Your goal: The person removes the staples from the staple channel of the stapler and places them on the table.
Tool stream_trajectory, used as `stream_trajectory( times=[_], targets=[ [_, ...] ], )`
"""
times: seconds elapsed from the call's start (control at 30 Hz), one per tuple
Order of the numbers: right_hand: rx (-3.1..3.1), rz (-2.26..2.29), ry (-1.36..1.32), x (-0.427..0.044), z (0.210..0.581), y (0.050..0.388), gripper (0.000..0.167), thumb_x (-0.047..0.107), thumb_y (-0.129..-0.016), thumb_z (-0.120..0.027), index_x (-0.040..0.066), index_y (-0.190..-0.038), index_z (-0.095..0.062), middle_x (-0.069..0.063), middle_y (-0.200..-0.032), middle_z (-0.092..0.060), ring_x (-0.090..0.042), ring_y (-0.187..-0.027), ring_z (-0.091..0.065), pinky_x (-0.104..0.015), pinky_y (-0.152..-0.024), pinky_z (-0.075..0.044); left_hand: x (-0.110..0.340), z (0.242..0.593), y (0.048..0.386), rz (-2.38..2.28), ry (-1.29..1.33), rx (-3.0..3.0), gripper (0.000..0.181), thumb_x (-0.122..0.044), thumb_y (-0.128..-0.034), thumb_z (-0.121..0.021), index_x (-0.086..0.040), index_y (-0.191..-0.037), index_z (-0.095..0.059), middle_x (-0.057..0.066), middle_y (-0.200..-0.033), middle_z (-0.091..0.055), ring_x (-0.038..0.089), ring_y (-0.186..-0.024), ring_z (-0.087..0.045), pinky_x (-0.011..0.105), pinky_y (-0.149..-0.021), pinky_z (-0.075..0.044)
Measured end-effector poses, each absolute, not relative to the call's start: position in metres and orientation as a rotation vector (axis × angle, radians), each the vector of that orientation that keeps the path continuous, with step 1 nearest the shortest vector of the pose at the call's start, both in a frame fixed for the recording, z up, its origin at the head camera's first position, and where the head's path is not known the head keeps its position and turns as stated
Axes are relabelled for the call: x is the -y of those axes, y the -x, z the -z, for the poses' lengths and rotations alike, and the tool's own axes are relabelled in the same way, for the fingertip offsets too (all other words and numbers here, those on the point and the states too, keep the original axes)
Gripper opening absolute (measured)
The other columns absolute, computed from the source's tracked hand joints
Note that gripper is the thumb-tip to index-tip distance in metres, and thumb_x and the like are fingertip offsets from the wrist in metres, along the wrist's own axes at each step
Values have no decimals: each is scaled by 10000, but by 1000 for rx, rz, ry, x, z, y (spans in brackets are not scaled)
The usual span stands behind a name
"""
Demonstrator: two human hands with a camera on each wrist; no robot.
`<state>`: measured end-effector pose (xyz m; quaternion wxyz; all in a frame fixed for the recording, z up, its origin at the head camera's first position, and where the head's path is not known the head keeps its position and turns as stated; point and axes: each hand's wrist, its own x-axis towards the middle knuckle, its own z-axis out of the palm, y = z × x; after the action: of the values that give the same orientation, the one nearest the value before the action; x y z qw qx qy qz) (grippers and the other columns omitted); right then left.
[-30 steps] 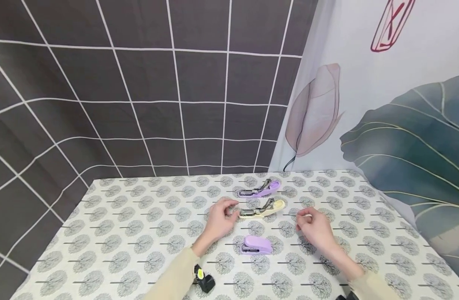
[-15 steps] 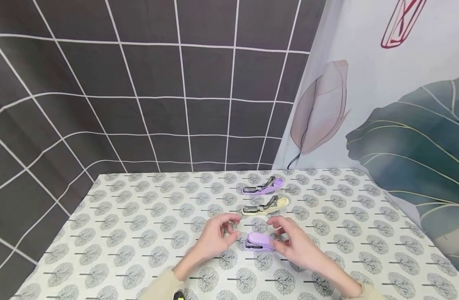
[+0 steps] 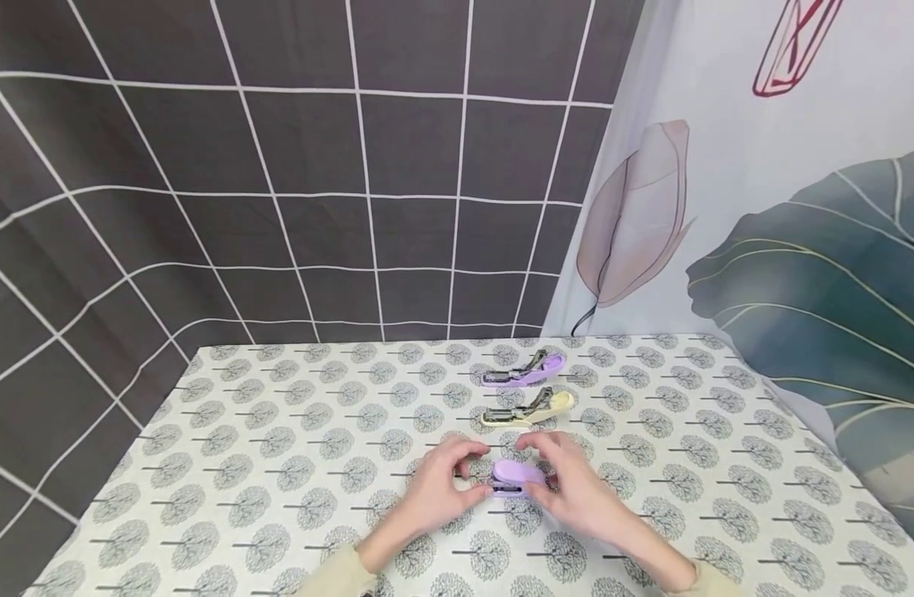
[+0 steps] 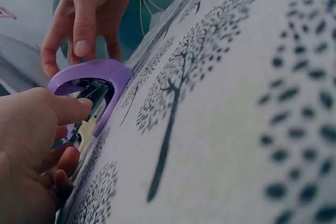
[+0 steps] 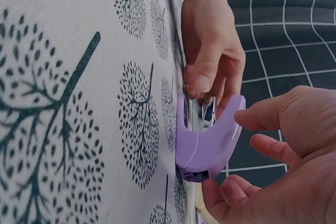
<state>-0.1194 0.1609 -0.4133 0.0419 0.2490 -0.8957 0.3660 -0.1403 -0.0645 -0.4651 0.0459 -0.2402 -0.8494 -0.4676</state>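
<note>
A purple mini stapler (image 3: 518, 474) lies on the patterned cloth between both hands. My right hand (image 3: 576, 491) holds its rear end, thumb on the near side and fingers round the far side. The right wrist view shows that thumb against the purple cover (image 5: 210, 148). From the left, my left hand (image 3: 442, 489) reaches the front end; its thumb tip touches near the dark metal part (image 4: 97, 94). Its index finger stays apart from the stapler, and the other fingers bend loosely. Whether those fingers touch it I cannot tell.
Behind the hands a cream stapler (image 3: 527, 410) lies opened out, its metal parts raised. Farther back is another opened purple stapler (image 3: 524, 371). A tree-print cloth (image 3: 278, 473) covers the table. Dark grid fabric (image 3: 293, 166) and a leaf-print curtain (image 3: 823, 274) stand behind.
Both hands have come in to the near purple stapler, the right from farther right and the left from beside the cream one. The right hand has taken hold of it.
</note>
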Motion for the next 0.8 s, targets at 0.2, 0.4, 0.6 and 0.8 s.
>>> stream_trajectory(
  times=[0.2, 0.4, 0.6, 0.8],
  targets=[
    [2761, -1115, -766, -156, 415, 122, 503, -97, -756, -736, 139, -1182, -613, -162, -1108, -536, -213, -891, -517, -373, -740, -498, 58, 466, 139, 1407, 753, 2623, 443, -59, -721, -859, -109, -1133, -704, -62, -994, -629, 63, -728, -508, 238, -706, -428],
    [2765, -1090, -806, -153, 417, 124, 506, -130, -752, -710, 142, -1172, -631, -87, -1021, -532, -155, -863, -479, -345, -743, -483, 56, 466, 139, 1400, 728, 2654, 374, -70, -728, -860, -121, -1074, -727, -112, -877, -612, 41, -693, -474, 216, -651, -411],
    [2751, -1037, -827, -149, 416, 123, 473, -123, -755, -711, 147, -1139, -652, -74, -1024, -567, -181, -887, -495, -422, -770, -478, 56, 468, 139, 1373, 734, 2661, 298, -86, -744, -856, -122, -1017, -742, -129, -878, -624, 24, -684, -469, 201, -637, -413],
    [2742, -1003, -842, -145, 415, 124, 436, -100, -752, -734, 141, -1108, -659, -81, -1024, -576, -242, -919, -521, -464, -769, -512, 57, 467, 139, 1354, 736, 2664, 259, -80, -753, -850, -114, -989, -748, -139, -849, -625, 14, -666, -456, 196, -623, -410]
  ],
)
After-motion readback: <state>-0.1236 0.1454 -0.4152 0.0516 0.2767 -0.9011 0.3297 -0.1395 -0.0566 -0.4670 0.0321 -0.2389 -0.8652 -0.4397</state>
